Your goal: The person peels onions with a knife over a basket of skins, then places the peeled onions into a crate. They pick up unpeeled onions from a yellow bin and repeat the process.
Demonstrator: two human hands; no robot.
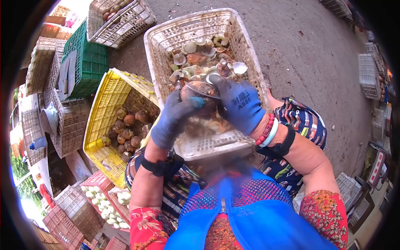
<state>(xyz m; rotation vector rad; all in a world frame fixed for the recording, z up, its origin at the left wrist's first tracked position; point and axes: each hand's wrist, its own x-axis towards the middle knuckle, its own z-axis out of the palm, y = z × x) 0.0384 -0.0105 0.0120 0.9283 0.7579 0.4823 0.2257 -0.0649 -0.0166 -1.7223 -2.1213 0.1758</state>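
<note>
My left hand (177,112), in a blue-grey glove, is closed round a brown, round bulb (202,92) over the white crate. My right hand (239,102), also gloved, grips a curved metal blade (200,91) lying across the top of the bulb; the blade's handle is hidden in the glove. Below them the white crate (156,54) holds pale and brown peel scraps (200,58). To the left, a yellow crate (98,112) contains several brown, round bulbs (127,133).
A green crate (93,58) and another white crate (121,27) with bulbs stand at the upper left. A pink crate of pale peeled pieces (106,208) is at the lower left. Stacked crates (62,225) line the left side; more crates (368,77) stand far right.
</note>
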